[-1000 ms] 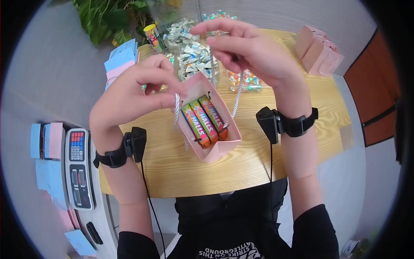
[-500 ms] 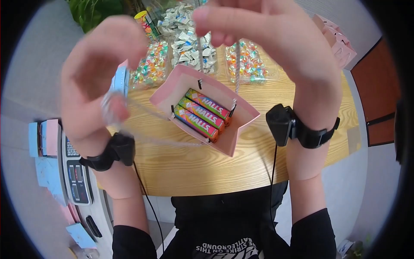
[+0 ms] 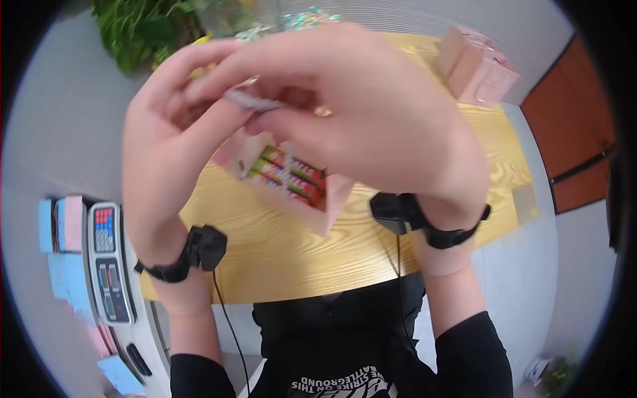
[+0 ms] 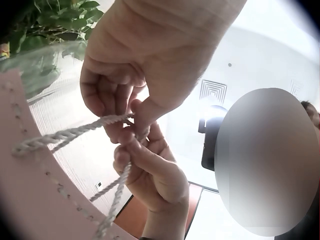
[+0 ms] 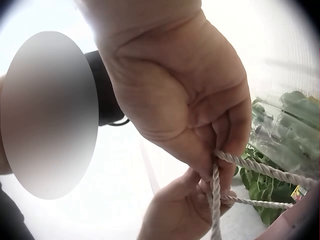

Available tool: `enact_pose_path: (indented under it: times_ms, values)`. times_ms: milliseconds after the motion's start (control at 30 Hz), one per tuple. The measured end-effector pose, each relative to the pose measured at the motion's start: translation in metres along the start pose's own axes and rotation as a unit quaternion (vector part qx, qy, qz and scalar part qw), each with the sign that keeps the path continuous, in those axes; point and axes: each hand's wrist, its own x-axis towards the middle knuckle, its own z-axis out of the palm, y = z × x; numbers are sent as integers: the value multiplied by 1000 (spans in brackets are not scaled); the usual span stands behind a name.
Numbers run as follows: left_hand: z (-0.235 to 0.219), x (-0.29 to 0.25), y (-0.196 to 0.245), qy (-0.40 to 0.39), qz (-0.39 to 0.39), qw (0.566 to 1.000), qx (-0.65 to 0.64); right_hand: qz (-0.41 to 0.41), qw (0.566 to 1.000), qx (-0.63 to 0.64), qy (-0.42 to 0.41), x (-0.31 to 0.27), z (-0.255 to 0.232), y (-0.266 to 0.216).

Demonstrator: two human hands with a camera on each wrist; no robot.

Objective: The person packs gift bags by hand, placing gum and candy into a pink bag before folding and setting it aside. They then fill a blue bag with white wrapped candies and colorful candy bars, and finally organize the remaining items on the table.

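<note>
A pink paper gift bag (image 3: 312,213) hangs or stands below both hands in the head view, its mouth facing up. Inside lie several HALLS candy sticks (image 3: 292,180), partly covered by the hands. Twisted white rope handles (image 4: 70,134) run up from the bag. My left hand (image 3: 166,132) pinches one rope between thumb and fingers. Close against it, my right hand (image 3: 378,113) pinches the other rope handle (image 5: 216,200). In the left wrist view the two hands' fingertips meet around the ropes, overlapping one another.
Pink gift bags (image 3: 474,69) stand at the table's (image 3: 252,272) back right. A plant (image 3: 139,33) and a candy box (image 3: 312,18) are at the back. To the left are a scale (image 3: 109,265) and blue and pink bags (image 3: 66,265).
Half a second ago the hands were apart, each with a rope handle. They have come together above the bag, the left moving right and the right moving left and down.
</note>
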Motion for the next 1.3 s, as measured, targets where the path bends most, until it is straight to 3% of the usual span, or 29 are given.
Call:
enact_pose_path:
  times_ms: [100,167,200,267,300,367,433,467,500,567,633,700,733,867,933,967,1033,1067,1133,1267,1300]
  values:
    - [2,-5,-3,19,19,1000,8,49,995,-82,13,-4,-4,-11]
    - [1,-7,-4,30,43,998,24,21,993,-107,34,-12,-6,-15]
    - [1,-7,-4,60,62,995,51,-24,985,-147,90,-14,-3,-14]
    - [2,-9,-7,39,90,993,66,-124,947,-205,215,-21,5,-5]
    - [3,-9,-8,30,115,989,87,-123,945,-208,220,-23,1,-2]
    - [3,-7,-9,16,89,990,109,-195,926,-210,245,-22,-11,5]
    - [-4,-5,-12,-145,73,959,230,-240,909,-211,267,-29,-23,8]
    - [-4,-7,-15,-169,4,963,211,-281,890,-215,288,-34,-27,9]
    - [0,-10,-13,-164,-1,963,215,-284,891,-206,288,-37,-30,9]
    - [28,-16,-2,-191,-57,955,221,-263,888,-236,295,-42,-36,9]
    - [48,-16,-2,-182,-26,954,236,-244,881,-271,302,-46,-47,7]
    - [68,-13,-1,-177,-60,966,179,-224,872,-310,307,-49,-60,5]
    - [79,-16,-3,-144,-18,975,167,-212,867,-329,308,-52,-67,3]
    - [118,6,-2,-134,0,972,194,-158,844,-411,307,-64,-98,-3]
    - [142,24,-4,-120,10,982,143,-48,858,-384,338,-71,-115,-10]
    - [156,31,-7,-117,11,983,139,-50,858,-386,334,-76,-128,-7]
    - [188,45,-19,-108,59,986,113,55,852,-353,382,-83,-157,3]
    - [203,51,-25,-106,60,986,109,54,852,-356,379,-85,-163,6]
    - [232,64,-37,-105,137,972,159,71,797,-454,393,-92,-173,11]
    - [288,109,-55,-113,110,974,163,45,771,-471,425,-100,-207,42]
    - [299,120,-60,-101,133,974,155,86,778,-441,438,-102,-217,45]
